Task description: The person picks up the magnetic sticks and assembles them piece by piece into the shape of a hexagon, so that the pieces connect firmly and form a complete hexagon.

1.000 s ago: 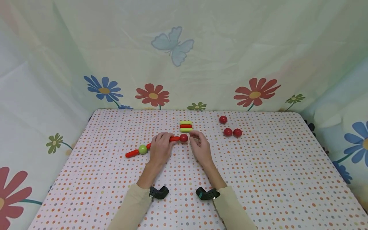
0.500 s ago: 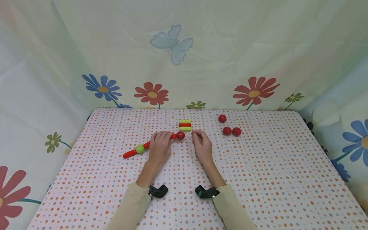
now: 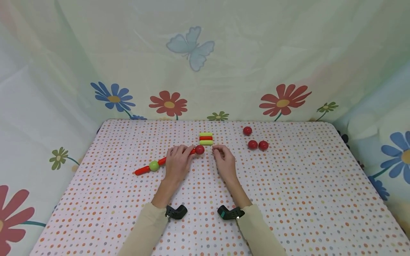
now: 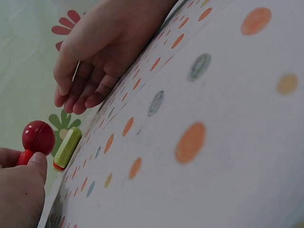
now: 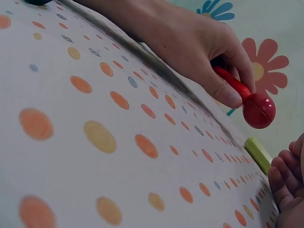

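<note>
Held in left hand [image 3: 177, 161]: red rod [image 3: 142, 170] with green ball [image 3: 154, 165], red ball [image 3: 199, 149] at tip. Nearby: right hand [image 3: 226, 163], loosely curled, holding nothing.

Dotted table [image 3: 304, 185]: three red balls [image 3: 252, 144]; red stick [image 3: 206, 138] between two green sticks [image 3: 206, 143].

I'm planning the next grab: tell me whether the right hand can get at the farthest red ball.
Probably yes. The right hand appears to hold nothing, and only tablecloth shows between it and the farthest red ball; the two other loose red balls sit off to the side.
</note>
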